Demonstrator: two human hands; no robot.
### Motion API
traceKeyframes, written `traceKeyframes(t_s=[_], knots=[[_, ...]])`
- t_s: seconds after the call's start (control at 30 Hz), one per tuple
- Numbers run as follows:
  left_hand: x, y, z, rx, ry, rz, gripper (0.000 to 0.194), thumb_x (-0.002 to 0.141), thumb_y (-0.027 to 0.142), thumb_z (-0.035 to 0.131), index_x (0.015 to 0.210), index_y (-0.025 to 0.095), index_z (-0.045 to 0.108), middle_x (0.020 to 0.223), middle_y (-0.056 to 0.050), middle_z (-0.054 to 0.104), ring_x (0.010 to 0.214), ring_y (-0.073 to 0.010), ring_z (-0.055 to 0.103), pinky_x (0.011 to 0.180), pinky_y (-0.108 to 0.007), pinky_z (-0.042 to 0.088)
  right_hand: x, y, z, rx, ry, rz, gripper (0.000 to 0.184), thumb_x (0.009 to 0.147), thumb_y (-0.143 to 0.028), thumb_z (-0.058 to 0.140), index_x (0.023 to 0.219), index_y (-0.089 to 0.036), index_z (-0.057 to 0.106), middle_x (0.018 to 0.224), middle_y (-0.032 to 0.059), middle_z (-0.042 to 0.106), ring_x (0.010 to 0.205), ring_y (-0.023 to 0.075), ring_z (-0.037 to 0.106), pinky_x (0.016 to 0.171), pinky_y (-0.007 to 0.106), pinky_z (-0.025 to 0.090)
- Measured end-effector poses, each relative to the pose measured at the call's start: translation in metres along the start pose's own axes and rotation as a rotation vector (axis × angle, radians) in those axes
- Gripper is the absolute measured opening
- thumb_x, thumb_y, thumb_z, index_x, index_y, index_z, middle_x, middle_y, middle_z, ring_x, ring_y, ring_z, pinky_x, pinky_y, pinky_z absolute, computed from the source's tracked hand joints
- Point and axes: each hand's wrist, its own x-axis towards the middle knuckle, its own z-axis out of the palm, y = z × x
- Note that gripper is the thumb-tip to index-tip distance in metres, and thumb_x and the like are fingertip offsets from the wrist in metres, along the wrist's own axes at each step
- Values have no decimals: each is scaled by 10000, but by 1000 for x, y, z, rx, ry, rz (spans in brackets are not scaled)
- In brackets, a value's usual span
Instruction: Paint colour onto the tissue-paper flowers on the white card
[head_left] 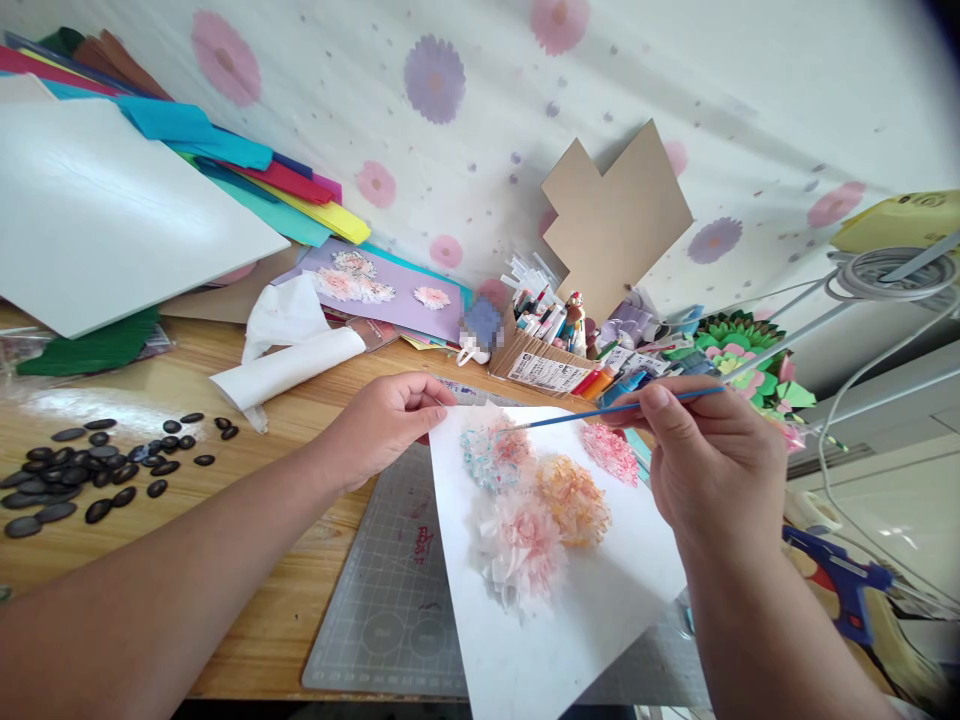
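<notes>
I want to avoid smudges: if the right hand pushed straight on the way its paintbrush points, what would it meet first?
Leading the right hand, the paintbrush would probably meet the blue-edged pink paper flower first; its tip may already touch it, since depth is unclear.

Black pebbles on a wooden table, pens in a cardboard box, blue glue gun
</notes>
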Motion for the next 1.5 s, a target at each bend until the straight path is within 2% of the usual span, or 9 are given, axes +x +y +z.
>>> traceKeyframes(t_s=[0.17, 0.33, 0.5, 0.73, 0.97, 1.13, 1.27, 1.5], knots=[[0, -1, 1, 2, 4, -5, 212, 721, 384, 732, 843, 211, 728, 727, 4, 702, 677, -179, 610, 620, -294, 427, 2, 0, 4, -130, -41, -43, 285, 859, -516, 785, 842, -237, 729, 713, 12, 738, 599, 170, 701, 456, 269, 487], [0, -4, 0, -9, 3, -4, 215, 720, 388, 736, 856, 222, 738, 755, -9, 728, 703, -197, 641, 637, -307, 459, 2, -1, 6, -154, -44, -54, 300, 862, -533, 776, 844, -237, 730, 708, 14, 741, 572, 163, 684, 441, 266, 488], [0, -4, 0, -12, -2, 1, 200, 734, 378, 728, 855, 220, 737, 762, -4, 729, 707, -187, 639, 641, -300, 456, 2, -1, 5, -200, -42, -81, 307, 864, -527, 776, 843, -224, 732, 742, 21, 756, 545, 130, 644, 493, 252, 509], [0, -2, 0, -10, -7, 12, 180, 742, 363, 732, 845, 216, 728, 758, 0, 720, 703, -180, 624, 637, -296, 443, 2, -2, 5, -212, -48, -111, 277, 866, -499, 782, 838, -227, 739, 757, 18, 747, 658, 144, 699, 521, 229, 527], [0, -3, 0, -16, 0, 19, 174, 728, 356, 735, 839, 223, 724, 763, -2, 724, 709, -188, 635, 642, -301, 458, 1, -4, 9, -219, -59, -164, 281, 915, -492, 729, 847, -219, 724, 727, 11, 750, 563, 121, 668, 469, 214, 489], [1, -4, 0, -19, -3, 22, 190, 725, 363, 735, 846, 217, 725, 763, -3, 726, 711, -185, 640, 644, -300, 464, 2, -5, 10, -249, -68, -208, 272, 907, -477, 742, 829, -217, 727, 722, 11, 754, 632, 136, 715, 534, 212, 548], [2, -5, 0, -22, -1, 33, 163, 725, 354, 734, 830, 229, 727, 738, 10, 717, 691, -179, 632, 634, -298, 463, 5, -5, 9, -277, -57, -233, 261, 911, -464, 741, 822, -219, 732, 715, 12, 755, 610, 128, 704, 503, 199, 521], [1, -5, 0, -30, 11, 42, 124, 714, 351, 735, 788, 253, 743, 721, 15, 723, 674, -181, 640, 618, -297, 478, 4, -3, 8, -247, -61, -231, 236, 898, -435, 764, 837, -209, 735, 734, 9, 758, 580, 121, 687, 546, 226, 544]])
